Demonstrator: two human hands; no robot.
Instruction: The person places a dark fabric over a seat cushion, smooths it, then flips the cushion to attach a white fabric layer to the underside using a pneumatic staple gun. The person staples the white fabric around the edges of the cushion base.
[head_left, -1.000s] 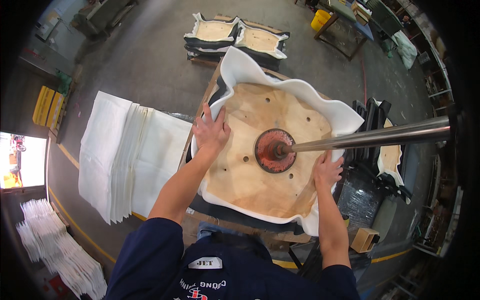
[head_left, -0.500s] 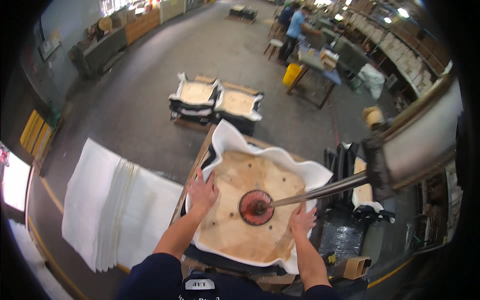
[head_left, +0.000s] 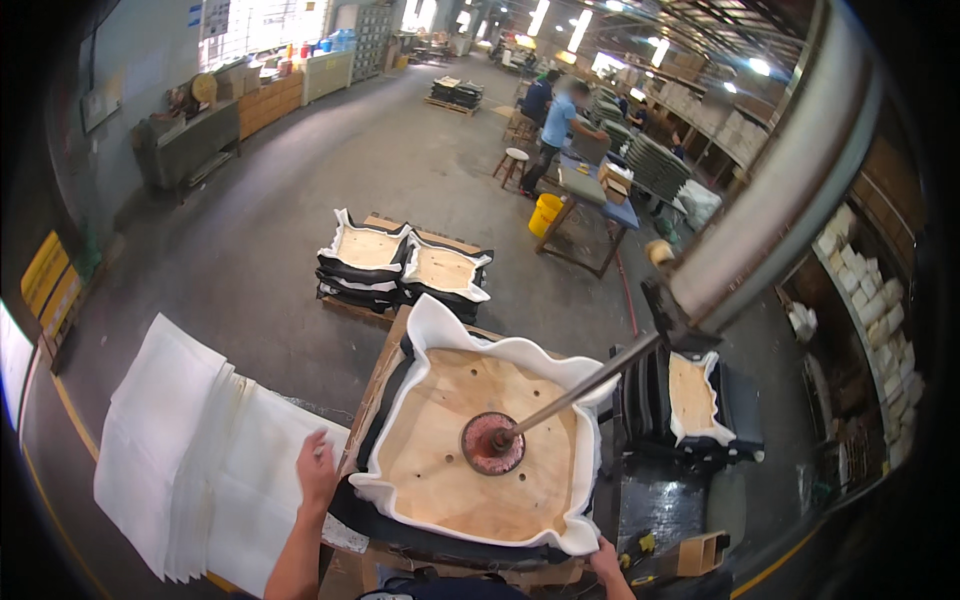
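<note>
A wooden seat panel (head_left: 440, 420) with several small holes lies on a workstand, ringed by white foam padding (head_left: 375, 455) that curls up at the corners. Black cover material (head_left: 370, 515) shows beneath the foam along the left and near sides. A round reddish press foot (head_left: 493, 443) on a metal rod rests on the panel's middle. My left hand (head_left: 317, 470) is off the panel, left of the stand, its fingers apart and empty. At the near right corner my right hand (head_left: 603, 560) is curled at the black cover's edge; its fingertips are partly hidden.
A large metal cylinder (head_left: 770, 180) slants in from the upper right. White sheets (head_left: 160, 450) are stacked on the left. Finished-looking padded panels (head_left: 370, 250) sit on a pallet ahead, more panels (head_left: 690, 395) at right. Two people stand by a blue table (head_left: 620, 212) farther off.
My left hand has let go of the foam's left edge and moved left and down. My right hand has slid from the right side to the near right corner. The view has tilted up.
</note>
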